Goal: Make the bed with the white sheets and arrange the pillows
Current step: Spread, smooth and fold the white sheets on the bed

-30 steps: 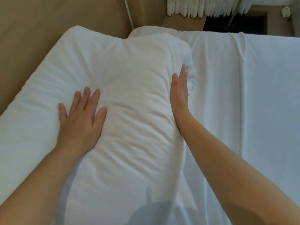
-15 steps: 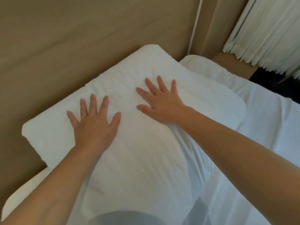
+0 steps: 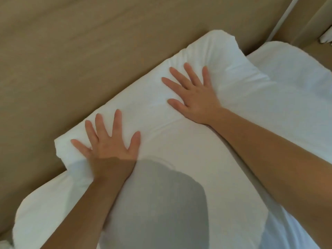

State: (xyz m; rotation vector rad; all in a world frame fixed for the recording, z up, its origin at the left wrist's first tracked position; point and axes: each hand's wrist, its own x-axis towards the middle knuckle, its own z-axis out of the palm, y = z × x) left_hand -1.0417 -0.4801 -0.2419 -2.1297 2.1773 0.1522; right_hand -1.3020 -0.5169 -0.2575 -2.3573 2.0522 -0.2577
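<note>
A plump white pillow (image 3: 179,146) lies against the tan headboard (image 3: 89,60), running from lower left to upper right. My left hand (image 3: 109,142) presses flat on its left end with fingers spread. My right hand (image 3: 194,97) presses flat near its upper right end, fingers spread too. A second white pillow (image 3: 45,209) shows beneath it at the lower left. The white sheet (image 3: 296,69) covers the bed at the right. My shadow falls across the pillow's near part.
The headboard fills the upper left and meets the pillow's far edge. A beige wall strip with a white trim (image 3: 283,17) stands at the top right corner, past the bed's far end.
My right hand left the pillow's side and came to lie flat on top. Both hands then slid toward the headboard edge, and my view shifted closer over the pillow.
</note>
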